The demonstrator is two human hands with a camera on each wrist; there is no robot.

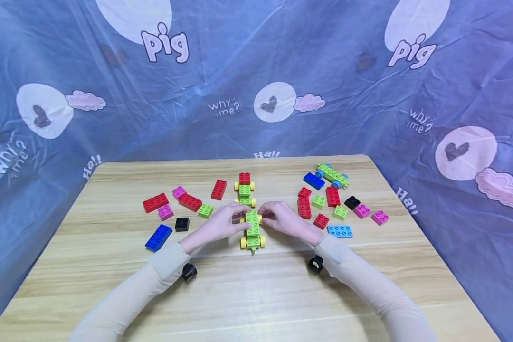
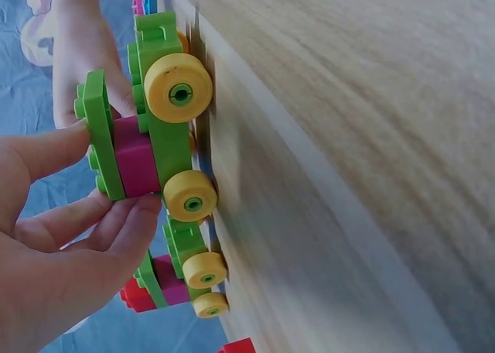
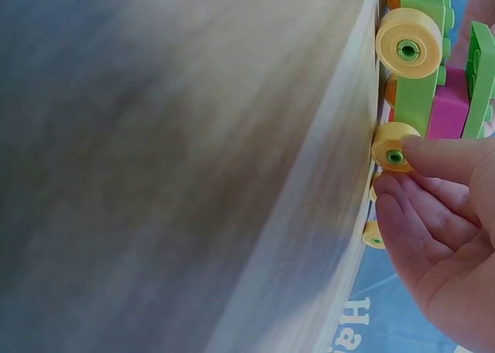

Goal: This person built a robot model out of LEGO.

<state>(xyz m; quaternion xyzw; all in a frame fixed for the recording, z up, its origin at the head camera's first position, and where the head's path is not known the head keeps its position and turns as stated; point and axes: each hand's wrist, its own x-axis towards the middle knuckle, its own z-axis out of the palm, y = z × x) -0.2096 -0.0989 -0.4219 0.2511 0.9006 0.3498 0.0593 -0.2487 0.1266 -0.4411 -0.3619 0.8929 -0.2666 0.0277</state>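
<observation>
In the middle of the table stands a toy brick car (image 1: 253,242) with a light green base and yellow wheels. A magenta brick (image 2: 135,159) sits on its base, topped by a green studded plate (image 2: 103,136). My left hand (image 1: 222,221) pinches this plate and magenta brick from the left. On the other side, my right hand (image 1: 284,218) has its thumb and fingers about a far yellow wheel (image 3: 390,148) of the same car. Just beyond stands a second green car (image 1: 244,191) with yellow wheels and a red brick (image 1: 244,178) on top.
Red, pink, green and black bricks lie on the left, with a blue brick (image 1: 158,237) nearest. More loose bricks lie on the right, including a light blue brick (image 1: 339,231). A green car with blue wheels (image 1: 333,175) stands at the back right. A blue printed cloth surrounds the table.
</observation>
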